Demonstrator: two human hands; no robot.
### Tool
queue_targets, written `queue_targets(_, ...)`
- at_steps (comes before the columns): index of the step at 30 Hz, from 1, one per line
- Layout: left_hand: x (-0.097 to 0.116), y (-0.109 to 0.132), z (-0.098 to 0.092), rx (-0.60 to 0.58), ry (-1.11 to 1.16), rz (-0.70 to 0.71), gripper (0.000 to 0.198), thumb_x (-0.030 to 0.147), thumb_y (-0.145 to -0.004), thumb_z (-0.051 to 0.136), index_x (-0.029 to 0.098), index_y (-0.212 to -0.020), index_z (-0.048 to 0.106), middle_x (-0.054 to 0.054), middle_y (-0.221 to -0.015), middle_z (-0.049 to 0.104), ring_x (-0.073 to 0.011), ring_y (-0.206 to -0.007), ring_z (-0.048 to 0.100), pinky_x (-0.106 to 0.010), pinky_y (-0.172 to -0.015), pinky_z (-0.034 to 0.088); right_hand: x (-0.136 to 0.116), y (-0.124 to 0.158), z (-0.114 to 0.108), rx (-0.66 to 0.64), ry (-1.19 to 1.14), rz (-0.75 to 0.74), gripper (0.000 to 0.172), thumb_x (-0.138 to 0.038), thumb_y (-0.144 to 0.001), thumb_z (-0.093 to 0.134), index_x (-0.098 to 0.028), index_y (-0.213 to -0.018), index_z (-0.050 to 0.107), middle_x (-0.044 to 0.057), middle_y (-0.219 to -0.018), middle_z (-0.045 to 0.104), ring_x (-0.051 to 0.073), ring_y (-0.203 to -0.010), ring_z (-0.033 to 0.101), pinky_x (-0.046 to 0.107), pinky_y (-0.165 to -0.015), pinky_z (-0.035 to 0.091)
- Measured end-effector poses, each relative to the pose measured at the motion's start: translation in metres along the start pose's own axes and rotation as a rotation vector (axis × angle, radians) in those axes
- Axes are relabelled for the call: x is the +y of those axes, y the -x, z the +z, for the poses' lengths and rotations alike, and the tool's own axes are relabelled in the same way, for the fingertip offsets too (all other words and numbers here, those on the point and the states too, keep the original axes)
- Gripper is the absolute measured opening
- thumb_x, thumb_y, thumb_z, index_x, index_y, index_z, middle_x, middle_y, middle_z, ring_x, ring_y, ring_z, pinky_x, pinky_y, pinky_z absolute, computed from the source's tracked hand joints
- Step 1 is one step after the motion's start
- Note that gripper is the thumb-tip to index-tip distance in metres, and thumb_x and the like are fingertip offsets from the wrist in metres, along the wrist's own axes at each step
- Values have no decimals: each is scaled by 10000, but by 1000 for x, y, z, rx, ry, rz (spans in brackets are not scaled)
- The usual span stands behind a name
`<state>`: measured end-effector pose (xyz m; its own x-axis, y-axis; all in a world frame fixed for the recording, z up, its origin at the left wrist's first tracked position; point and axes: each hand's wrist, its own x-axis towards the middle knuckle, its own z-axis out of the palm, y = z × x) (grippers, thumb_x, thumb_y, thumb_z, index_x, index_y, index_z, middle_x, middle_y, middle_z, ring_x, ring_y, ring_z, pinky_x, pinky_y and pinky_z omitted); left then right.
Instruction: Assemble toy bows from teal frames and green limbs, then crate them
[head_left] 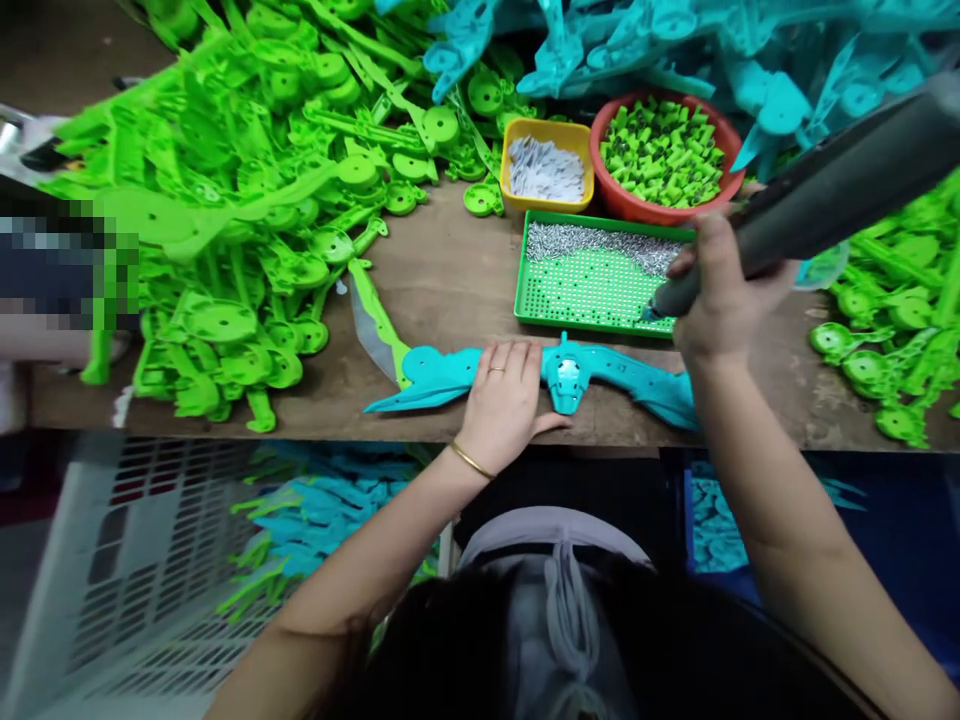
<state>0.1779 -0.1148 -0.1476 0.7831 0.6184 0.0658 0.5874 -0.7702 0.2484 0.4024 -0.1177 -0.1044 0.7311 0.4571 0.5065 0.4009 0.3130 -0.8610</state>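
A turquoise plastic toy bow [622, 366] lies across the table near its front edge, with a green limb [379, 318] and a translucent piece joined at its left end. My left hand [506, 390] presses over the bow just left of its middle, fingers across it and thumb stretched along the lower side. In my right hand [724, 285] is a dark electric screwdriver [840, 180], fingers wrapped round it. Its tip points down-left, over the right end of a green perforated tray [581, 292] with small silver screws along its back. My right forearm hides the bow's right end.
Green plastic parts [247, 210] heap up on the left; turquoise parts [667, 45] pile at the back. A yellow tub [547, 206] of white strips and a red bowl [637, 207] of green pieces stand behind the tray. Below are a white crate [79, 560] and blue bin [862, 590].
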Motion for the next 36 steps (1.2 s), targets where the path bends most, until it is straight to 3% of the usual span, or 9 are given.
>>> queue_targets(4, 5, -4, -6, 14, 40, 10, 1005, 675, -686, 683, 18, -1394, 405, -256, -1334, 514, -384, -1264, 453, -535, -1109, 318, 32, 7, 12, 82, -5, 7, 366, -533, -774, 664, -210, -885, 531, -11, -768, 599, 92, -473, 532, 295, -477, 500)
queue_targets(11, 27, -33, 0, -8, 52, 56, 664, 521, -810, 647, 71, -1286, 541, -215, -1264, 533, -356, -1200, 478, -474, -1038, 391, 41, 13, 8, 10, -59, -11, 267, -468, -795, 663, -236, -882, 563, -27, -767, 573, 115, -507, 576, 312, -502, 525)
queue_targets(18, 29, -31, 5, -30, 147, -66, 452, 454, -811, 642, 120, -1113, 604, -184, -1210, 493, -329, -1109, 493, -442, -930, 460, 28, 11, 11, 1, -88, -19, 205, -355, -758, 723, -208, -814, 590, -30, -703, 597, 106, -461, 554, 283, -457, 469)
queue_targets(22, 30, -29, 3, -54, 154, -106, 495, 497, -776, 666, 107, -1073, 594, -202, -1259, 459, -351, -1148, 470, -470, -954, 445, -2, 12, 7, 18, -148, -39, 198, -362, -787, 692, -226, -886, 589, -25, -771, 635, 87, -468, 543, 273, -470, 478)
queue_targets(27, 33, -37, 0, -125, 158, -152, 520, 562, -760, 674, 144, -1060, 598, -166, -1205, 499, -347, -1115, 486, -468, -890, 468, -37, 42, -4, -82, -193, 54, 184, -337, -812, 677, -258, -950, 584, -34, -838, 650, 71, -472, 533, 263, -458, 474)
queue_targets(31, 34, -39, 0, -142, 174, -173, 475, 502, -750, 706, 173, -1078, 610, -131, -1185, 512, -328, -1107, 489, -455, -893, 462, -37, 63, -10, -146, -224, 86, 234, -355, -803, 686, -256, -964, 549, -44, -856, 640, 63, -493, 551, 253, -482, 500)
queue_targets(36, 33, -36, 2, -114, 220, -173, 475, 467, -759, 706, 220, -1154, 617, -105, -1187, 511, -312, -1123, 479, -449, -936, 431, -24, 66, -10, -173, -172, 126, 271, -394, -799, 676, -275, -986, 521, -42, -859, 612, 53, -490, 536, 232, -468, 508)
